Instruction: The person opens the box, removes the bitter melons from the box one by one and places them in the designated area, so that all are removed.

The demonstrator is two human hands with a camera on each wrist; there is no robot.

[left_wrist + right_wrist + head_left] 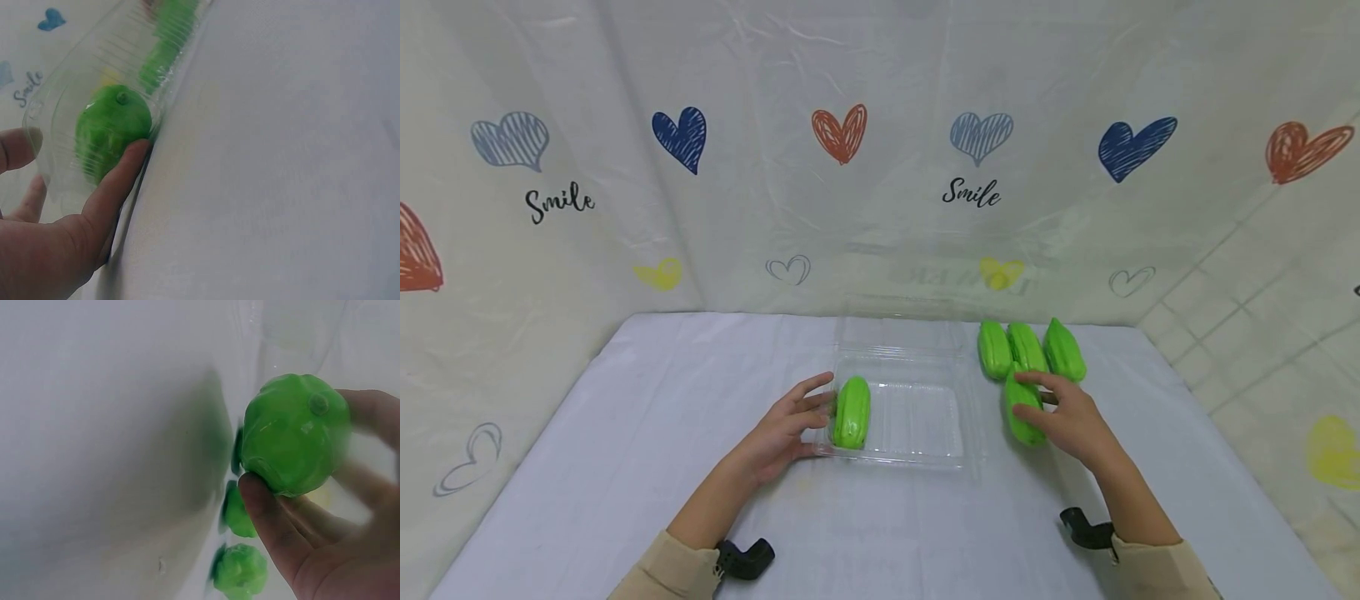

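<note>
A clear plastic clamshell box (917,421) lies on the white cloth with its lid folded back. One ribbed green toy fruit (852,412) sits lengthwise along its left side. My left hand (786,437) holds the box at its left end, thumb (119,178) low on the near side and fingers spread around the end wall. Right of the box, my right hand (1067,412) pinches another ribbed green fruit (297,434) between thumb and fingers, its stem end towards the wrist camera. Whether this fruit touches the cloth, I cannot tell.
Beyond the right hand, several green fruits (995,350) lie side by side near the table's far edge. The raised lid (898,333) reaches back to the hanging sheet (895,225), printed with hearts. White cloth (880,533) covers the table.
</note>
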